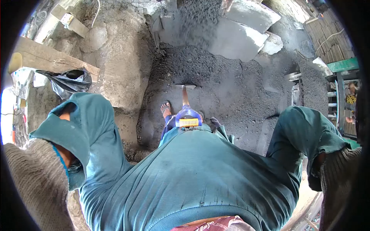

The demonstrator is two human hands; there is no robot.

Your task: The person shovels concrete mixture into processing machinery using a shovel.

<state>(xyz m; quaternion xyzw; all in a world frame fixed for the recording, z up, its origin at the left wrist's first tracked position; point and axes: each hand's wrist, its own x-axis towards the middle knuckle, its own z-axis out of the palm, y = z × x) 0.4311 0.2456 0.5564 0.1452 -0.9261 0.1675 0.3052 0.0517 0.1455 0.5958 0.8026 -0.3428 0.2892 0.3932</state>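
My left hand [40,181], in a grey knitted glove, is raised close to the camera at the left edge. My right hand [339,181], gloved alike, is lifted at the right edge. The fingers of both lie outside the view, so their grip is hidden. Between my feet stands a shovel [185,99] with a wooden shaft and a blue D-shaped handle with a yellow ribbed grip. The handle rests at or very near the front of my teal shirt, and neither hand is on it. Its blade meets the dark gravel [192,63].
Pale stone slabs [241,36] stand behind the gravel. To the left are a rough stone block [123,57], a wooden beam [54,56] and a black plastic bag [71,82]. A green frame [342,65] borders the right side. My sandalled foot [165,109] is beside the shaft.
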